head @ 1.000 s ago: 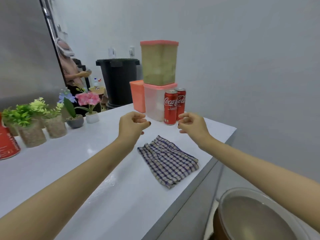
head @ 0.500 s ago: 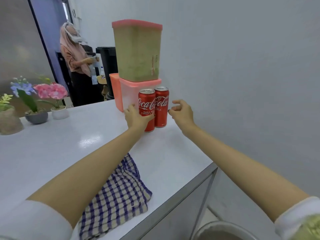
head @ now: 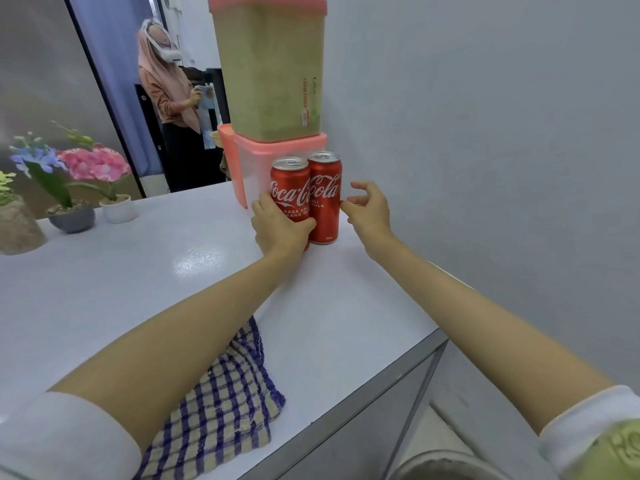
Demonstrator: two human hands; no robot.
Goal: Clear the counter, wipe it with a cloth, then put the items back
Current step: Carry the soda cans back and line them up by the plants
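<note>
Two red cola cans stand side by side near the far right corner of the white counter. My left hand wraps around the lower part of the left can. My right hand is beside the right can, fingers apart, fingertips touching its side. A blue and cream checked cloth lies crumpled near the counter's front edge, partly under my left forearm.
Behind the cans a clear tub with a pink lid carries a tall greenish container. Potted flowers stand at the left. A person stands beyond the counter. A round pot rim shows below the edge.
My view has come closer to the cans. My left hand has closed more firmly around the left can, and my right hand has moved in to touch the right can.
</note>
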